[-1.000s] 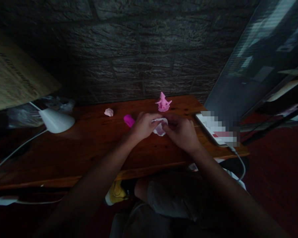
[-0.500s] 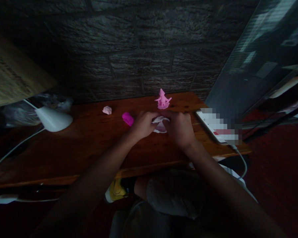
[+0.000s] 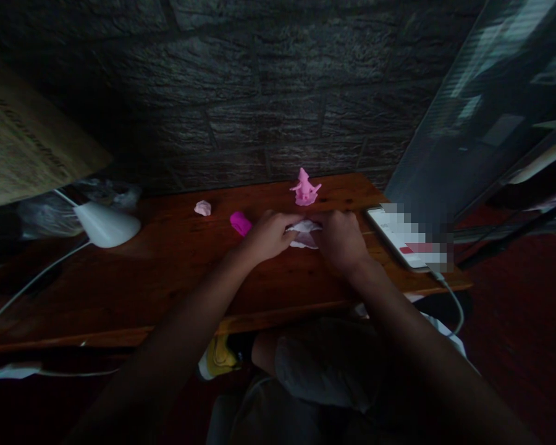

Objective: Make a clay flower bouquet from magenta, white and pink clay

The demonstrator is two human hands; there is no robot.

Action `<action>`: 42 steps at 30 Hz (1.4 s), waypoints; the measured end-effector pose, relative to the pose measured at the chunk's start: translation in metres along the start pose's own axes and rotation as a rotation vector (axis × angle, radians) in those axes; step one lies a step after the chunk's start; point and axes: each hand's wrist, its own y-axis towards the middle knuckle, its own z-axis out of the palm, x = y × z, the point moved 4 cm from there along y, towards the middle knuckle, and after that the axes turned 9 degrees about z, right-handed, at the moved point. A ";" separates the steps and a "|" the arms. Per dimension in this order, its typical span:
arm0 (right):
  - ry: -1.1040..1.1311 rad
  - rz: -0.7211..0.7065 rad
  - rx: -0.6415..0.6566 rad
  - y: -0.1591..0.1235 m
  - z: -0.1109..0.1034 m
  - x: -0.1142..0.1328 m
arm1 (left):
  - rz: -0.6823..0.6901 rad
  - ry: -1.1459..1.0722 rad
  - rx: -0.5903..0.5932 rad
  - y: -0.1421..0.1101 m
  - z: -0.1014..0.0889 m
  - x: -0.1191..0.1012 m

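Observation:
A pale pink, flattened piece of modelling clay is between my two hands, low over the table. My left hand grips its left edge, with the thumb toward me and the fingers bent over the far side. On its right edge my right hand is closed, most of its fingertips hidden. Behind the hands stands a pink clay figure with a pointed top and arms stuck out. A magenta clay lump lies just left of my left hand. Farther left rests a small pale pink clay lump.
A white lamp base with its cable stands at the left, under a brown paper shade. At the right edge lies a phone with a cable plugged in. A dark stone-pattern wall closes off the wooden table behind.
The far edge of the pale clay has been folded a little more toward me between my fingers. Both hands stay in nearly the same place; the view has shifted slightly.

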 end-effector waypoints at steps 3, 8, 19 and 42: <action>-0.011 -0.020 0.019 0.000 0.000 0.002 | -0.004 0.051 0.020 -0.001 -0.001 0.001; -0.009 -0.015 0.055 0.001 0.000 0.001 | -0.020 0.031 0.010 -0.001 0.002 0.001; 0.227 -0.046 -0.068 0.003 -0.004 -0.012 | -0.147 -0.458 -0.089 0.000 0.014 0.011; 0.667 -0.113 -0.285 -0.012 -0.006 -0.028 | -0.547 -1.316 -0.443 -0.005 0.012 0.019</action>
